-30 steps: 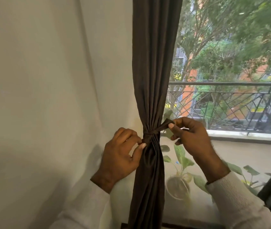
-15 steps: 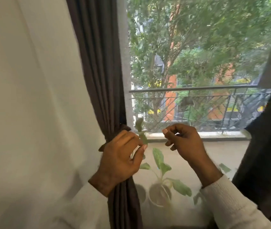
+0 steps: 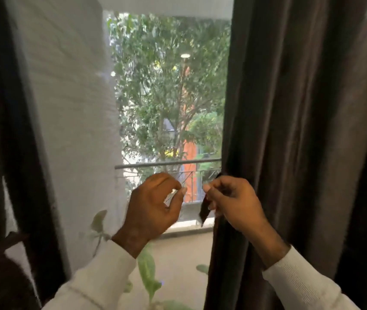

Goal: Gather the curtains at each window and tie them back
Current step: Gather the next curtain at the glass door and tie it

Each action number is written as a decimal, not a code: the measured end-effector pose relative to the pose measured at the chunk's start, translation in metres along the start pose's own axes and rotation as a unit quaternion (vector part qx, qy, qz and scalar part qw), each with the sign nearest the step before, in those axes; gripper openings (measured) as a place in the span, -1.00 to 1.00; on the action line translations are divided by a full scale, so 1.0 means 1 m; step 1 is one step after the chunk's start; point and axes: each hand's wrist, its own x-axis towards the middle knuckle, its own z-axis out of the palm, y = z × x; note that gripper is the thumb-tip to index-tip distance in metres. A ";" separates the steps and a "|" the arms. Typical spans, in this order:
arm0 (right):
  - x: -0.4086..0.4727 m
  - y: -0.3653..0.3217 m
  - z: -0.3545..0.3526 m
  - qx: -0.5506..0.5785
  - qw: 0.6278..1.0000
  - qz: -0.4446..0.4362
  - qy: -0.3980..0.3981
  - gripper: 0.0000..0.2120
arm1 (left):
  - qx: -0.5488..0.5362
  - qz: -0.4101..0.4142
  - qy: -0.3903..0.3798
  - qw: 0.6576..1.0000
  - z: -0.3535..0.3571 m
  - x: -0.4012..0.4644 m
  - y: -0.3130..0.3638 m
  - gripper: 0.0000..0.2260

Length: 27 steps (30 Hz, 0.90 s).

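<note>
Two dark curtains framed the window: the right curtain hung loose at 3 o'clock, its inner edge beside the open glass, and the left curtain stood at 9 o'clock against a white sheer. Between them lay clear room. The right hand pinched a dark tie strip at the curtain's edge. The left hand hovered just beside, fingers curled, thumb meeting forefinger, holding nothing visible. A balcony railing and trees showed at 12 o'clock, plant leaves at 6.

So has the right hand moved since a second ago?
Yes. The right hand went rightward along the balcony railing, from the left curtain to the right curtain.
</note>
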 end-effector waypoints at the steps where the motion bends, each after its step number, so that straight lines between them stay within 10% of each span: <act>1: 0.004 -0.007 -0.018 0.005 1.000 -0.006 -0.001 -0.80 | -0.003 0.000 0.005 1.000 0.011 0.019 0.006 -0.87; 11: 0.108 -0.089 -0.145 -0.033 0.968 -0.148 0.198 -0.92 | -0.089 -0.082 0.122 0.985 0.053 0.243 0.068 -0.69; 18: 0.171 -0.115 -0.161 -0.106 0.946 -0.173 0.253 -0.88 | 0.161 -0.036 0.054 0.985 0.049 0.309 0.069 -0.83; 22: 0.189 -0.132 -0.169 -0.161 0.932 -0.173 0.274 -0.88 | 0.260 -0.157 0.020 0.953 -0.013 0.323 0.024 -0.72; 27: 0.226 -0.171 -0.158 -0.188 0.915 -0.203 0.292 -0.81 | 0.109 -0.174 0.062 0.977 -0.071 0.370 0.003 -0.76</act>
